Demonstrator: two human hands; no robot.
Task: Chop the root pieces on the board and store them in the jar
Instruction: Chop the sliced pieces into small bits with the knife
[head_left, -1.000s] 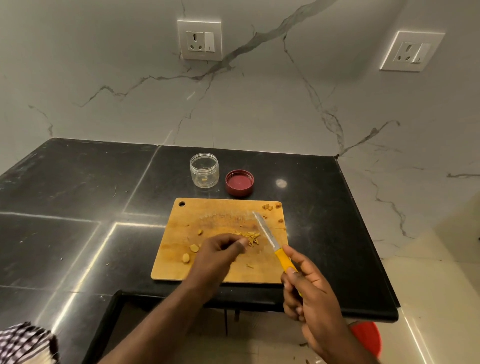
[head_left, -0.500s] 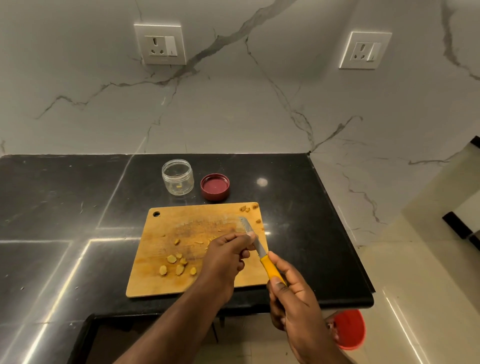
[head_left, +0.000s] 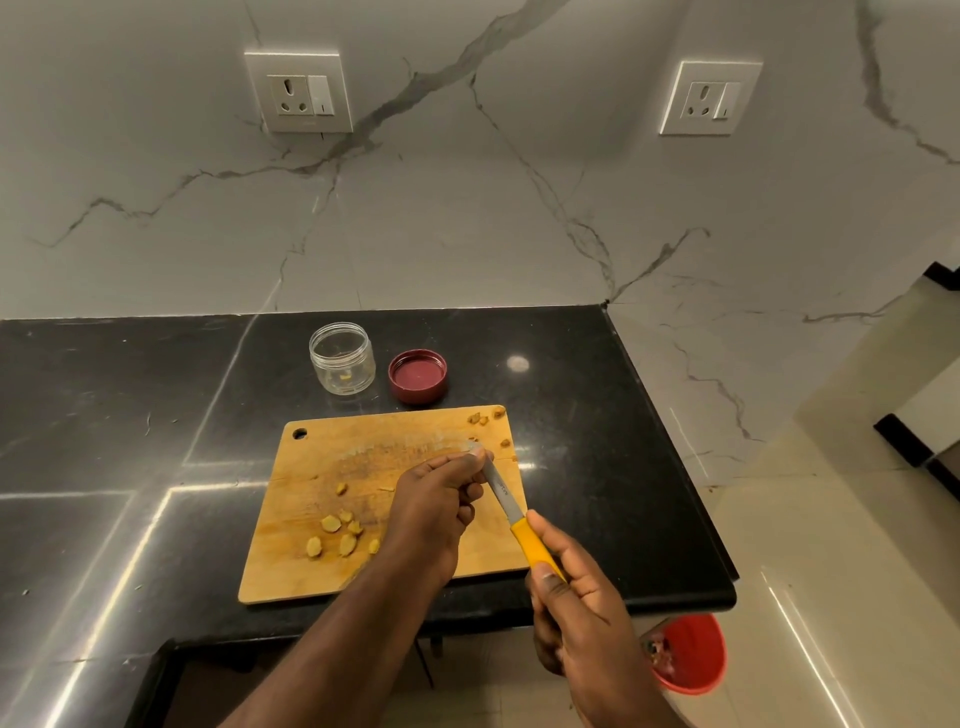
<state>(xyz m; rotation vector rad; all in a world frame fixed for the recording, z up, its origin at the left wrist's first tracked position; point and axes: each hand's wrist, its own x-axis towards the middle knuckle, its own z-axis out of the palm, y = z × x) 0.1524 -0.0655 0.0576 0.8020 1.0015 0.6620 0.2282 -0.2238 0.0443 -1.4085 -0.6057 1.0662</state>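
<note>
A wooden cutting board (head_left: 311, 571) lies on the black counter. Several yellow root pieces (head_left: 340, 535) sit on its near left part, and a few small bits (head_left: 485, 417) lie at its far right corner. My right hand (head_left: 576, 618) grips the yellow handle of a knife (head_left: 511, 514), whose blade points away over the board. My left hand (head_left: 441, 499) is curled over the board, its fingertips pinching the blade near the tip. Behind the board stands a clear open jar (head_left: 343, 365) with a few pieces inside, and its dark red lid (head_left: 418, 375) lies beside it.
The black counter (head_left: 130, 415) ends in an edge just right of the board. A red bucket (head_left: 691, 654) stands on the floor below that corner. Marble walls with two sockets (head_left: 298, 93) rise behind.
My left hand has left the chopped pile and come up to the blade, fingertips now at its tip. The view has shifted, so the board sits lower and further left.
</note>
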